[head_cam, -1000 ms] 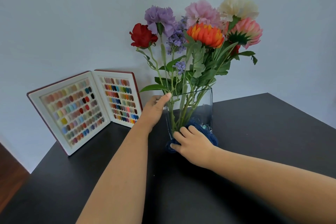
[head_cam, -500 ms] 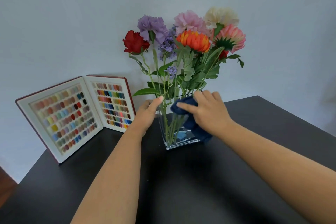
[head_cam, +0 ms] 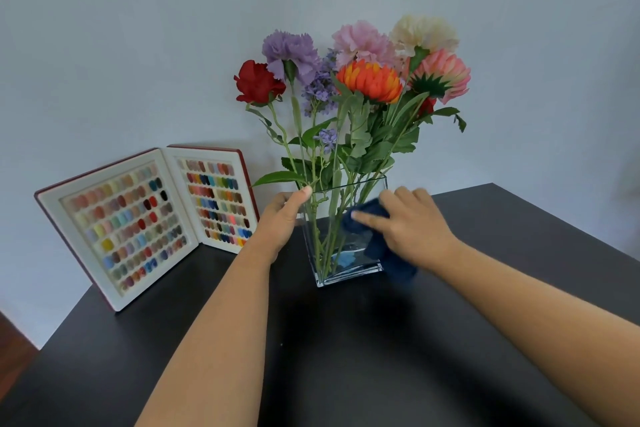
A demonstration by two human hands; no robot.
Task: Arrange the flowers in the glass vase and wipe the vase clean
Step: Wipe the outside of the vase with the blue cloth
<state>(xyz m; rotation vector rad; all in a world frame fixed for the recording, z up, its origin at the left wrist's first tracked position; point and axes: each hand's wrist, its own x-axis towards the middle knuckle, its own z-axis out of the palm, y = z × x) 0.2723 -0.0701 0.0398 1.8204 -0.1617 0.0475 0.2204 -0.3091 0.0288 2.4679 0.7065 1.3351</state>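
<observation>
A: Entry. The glass vase (head_cam: 346, 236) stands at centre frame on the black worktop (head_cam: 346, 357), square-sided and upright. The flowers (head_cam: 360, 80) are already in it, stems down to the base, heads spread above the rim.

B: So the arranging step looks done?

A: Judged so. The step in hand is the wipe. The right hand (head_cam: 412, 229) presses a dark blue cloth (head_cam: 367, 229) against the vase's near face, right of centre; its grip is on the cloth, forefinger stretched along it, the other fingers bent over the bunched fabric.

B: And the left hand (head_cam: 280, 222)?

A: It steadies the vase at the left wall near the rim, thumb on the front edge. The fingers behind are hidden, so how far they wrap cannot be told.

B: Next move?

A: Likely more strokes down that face, then the other faces; the left hand would need to hold firm so that the top-heavy vase does not tip or slide.

B: Anything else?

A: An open colour swatch book (head_cam: 149, 218) leans on the wall at left.
</observation>
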